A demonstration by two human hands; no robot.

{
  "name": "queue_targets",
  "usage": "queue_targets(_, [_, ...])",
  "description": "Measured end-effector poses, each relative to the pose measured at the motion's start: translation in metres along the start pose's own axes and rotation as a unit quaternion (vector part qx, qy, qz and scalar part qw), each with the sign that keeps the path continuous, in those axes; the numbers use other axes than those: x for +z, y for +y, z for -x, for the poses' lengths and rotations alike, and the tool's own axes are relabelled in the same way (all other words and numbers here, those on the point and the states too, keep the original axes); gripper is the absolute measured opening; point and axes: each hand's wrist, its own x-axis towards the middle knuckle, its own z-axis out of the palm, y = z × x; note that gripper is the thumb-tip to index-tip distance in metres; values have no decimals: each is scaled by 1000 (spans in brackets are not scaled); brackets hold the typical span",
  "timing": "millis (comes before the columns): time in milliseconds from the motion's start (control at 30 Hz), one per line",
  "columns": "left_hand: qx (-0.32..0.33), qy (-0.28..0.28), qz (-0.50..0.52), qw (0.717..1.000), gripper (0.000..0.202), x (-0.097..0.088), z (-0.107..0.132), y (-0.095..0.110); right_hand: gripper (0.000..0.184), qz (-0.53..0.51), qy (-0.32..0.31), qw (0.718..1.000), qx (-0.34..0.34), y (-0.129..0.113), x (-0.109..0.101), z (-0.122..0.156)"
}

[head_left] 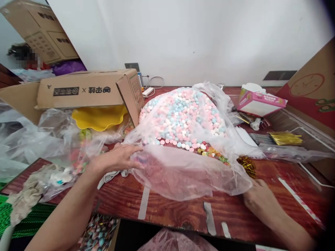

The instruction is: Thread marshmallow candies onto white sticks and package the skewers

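Note:
A large clear plastic bag (178, 174) lies across the table, its loose film sagging toward the front edge. Pink, blue and white round candies (183, 111) fill its far part in a heap. Along the near side of the heap runs a strip of darker, colourful ring-shaped pieces (214, 153). My left hand (119, 158) rests at the bag's left side, fingers stretched and apart, touching the film. At the bag's right front corner, my right hand (258, 193) is closed on the film, its fingertips mostly hidden. Gold twist ties (247, 166) lie just beyond it.
A cardboard box (86, 89) on its side holds a yellow wavy-edged dish (99, 116) at left. Further plastic bags (56, 129) lie beside it. A pink carton (261, 103) and gold strips (285, 138) are at right. Wrapped lollipops (98, 232) fill a box below the table.

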Motion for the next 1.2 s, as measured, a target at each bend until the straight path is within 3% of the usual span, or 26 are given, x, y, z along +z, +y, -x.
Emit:
queue_targets(67, [34,57,31,997,49,-7,3,10,29,38,30,999,-13,31,-21,4])
queue_targets(133, [63,139,40,987,41,-13,-6,28,37,27,107,994,14,36,-47,-13])
queue_targets(200, [72,194,11,978,38,-16,-30,47,47,-17,179,983,18,15,-65,-51])
queue_targets(267, [33,226,-57,972,59,-12,-67,59,51,-72,143,986,-46,-22,-66,-103])
queue_targets(333, [-63,230,-115,964,84,-2,-106,58,56,-59,88,986,-129,-56,-47,-155])
queue_targets(400, [-124,202,-124,964,95,8,-139,46,64,38,1,991,-128,-74,-14,-199])
queue_targets(500, [-167,204,-47,963,96,15,-167,21,81,117,-73,985,-102,-62,38,-249])
queue_targets(567, [-169,213,-8,962,79,12,-175,12,96,126,-83,986,-72,-45,63,-275])
queue_targets(667, [-133,216,19,967,37,1,-178,15,115,101,-54,992,-44,-33,86,-307])
queue_targets(733, [-95,228,34,968,25,-6,-175,26,119,80,-16,996,-27,-35,96,-326])
queue_targets(833, [-39,258,52,964,23,-11,-161,40,107,59,53,997,12,-36,106,-352])
queue_targets(933, [58,307,44,949,23,-3,-138,50,79,9,112,992,65,-19,107,-381])
queue_targets(1000, [115,336,-16,935,25,12,-121,60,54,-114,124,982,84,-1,103,-401])
queue_targets(1100, [129,386,-133,904,33,53,-97,85,23,-337,105,931,92,25,93,-428])
queue_targets(1200, [123,478,-194,848,37,112,-79,111,27,-434,113,886,118,41,85,-449])
